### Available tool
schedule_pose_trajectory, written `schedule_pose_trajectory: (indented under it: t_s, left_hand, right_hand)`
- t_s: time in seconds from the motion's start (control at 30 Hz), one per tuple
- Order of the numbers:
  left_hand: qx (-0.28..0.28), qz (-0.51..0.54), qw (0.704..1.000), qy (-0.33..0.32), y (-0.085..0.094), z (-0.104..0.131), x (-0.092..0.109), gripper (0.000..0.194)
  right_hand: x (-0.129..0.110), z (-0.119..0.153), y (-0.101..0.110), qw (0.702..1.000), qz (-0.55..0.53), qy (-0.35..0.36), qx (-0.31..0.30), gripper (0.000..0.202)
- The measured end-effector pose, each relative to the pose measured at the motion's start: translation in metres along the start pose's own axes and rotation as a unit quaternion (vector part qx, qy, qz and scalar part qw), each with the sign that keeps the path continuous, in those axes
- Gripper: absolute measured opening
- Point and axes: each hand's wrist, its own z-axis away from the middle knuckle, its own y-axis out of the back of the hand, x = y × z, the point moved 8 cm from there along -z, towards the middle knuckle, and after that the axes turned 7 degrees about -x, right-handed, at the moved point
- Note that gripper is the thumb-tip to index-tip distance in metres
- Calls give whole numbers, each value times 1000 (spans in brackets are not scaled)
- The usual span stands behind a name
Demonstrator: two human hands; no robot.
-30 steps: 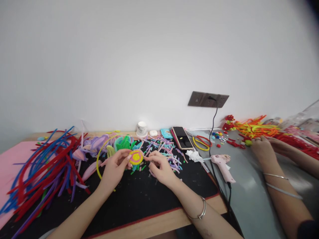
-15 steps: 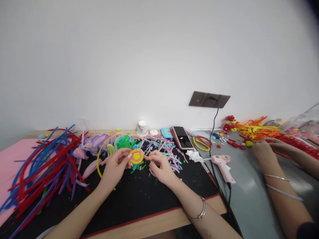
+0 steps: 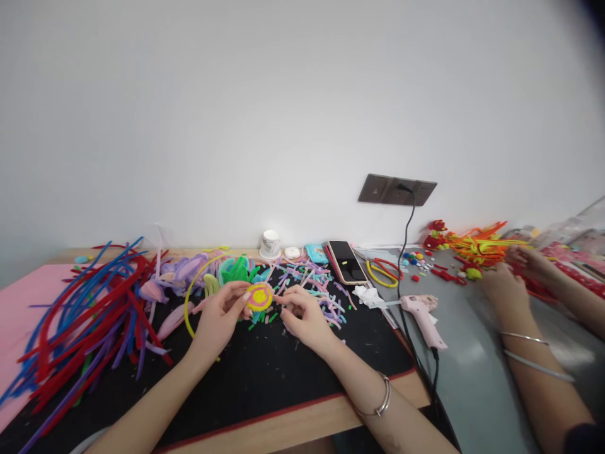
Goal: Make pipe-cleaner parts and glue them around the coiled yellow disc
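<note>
A small round coil of yellow and pink pipe cleaner (image 3: 259, 297) is pinched between the thumb and fingers of my left hand (image 3: 225, 313). From behind that hand a yellow pipe cleaner (image 3: 189, 301) curves up and around to the left. My right hand (image 3: 306, 318) is at the coil's right side, its index fingertip at the rim. Its fingers are half curled, and a gap shows between thumb and index finger. Short pastel pipe cleaner pieces (image 3: 326, 291) lie behind and beside my right hand. Green pipe cleaner leaves (image 3: 236, 270) are just behind the coil.
Long red and blue pipe cleaners (image 3: 101, 302) spread over the left side. A paper cup (image 3: 270, 244) and a phone (image 3: 347, 261) are near the wall. A pink glue gun (image 3: 422, 318) with a cord lies right. A co-worker's hands (image 3: 505, 291) are near orange pipe cleaners (image 3: 486, 246).
My hands and the coil are almost unmoved. At the right, the co-worker's hands have shifted slightly, and the farther one is now raised a little.
</note>
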Motion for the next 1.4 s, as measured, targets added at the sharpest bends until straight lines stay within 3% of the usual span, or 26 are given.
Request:
schedule_pose_trajectory:
  t_s: [0.2,0.4,0.67,1.4]
  left_hand:
    - [12,3,1000,-5,2,0,0,33]
    - [20,4,1000,-13,3,2,4,31]
    - [24,3,1000,-19,3,2,6,29]
    - [26,8,1000,-16,5,3,5,30]
  right_hand:
    - [12,1,-9,999,-25,-29,-24,32]
    - [8,3,-9,997,73,1,-23,45]
    - [-11,3,-4,989,125,76,-4,56]
    - [-12,4,-3,991,102,89,-13,74]
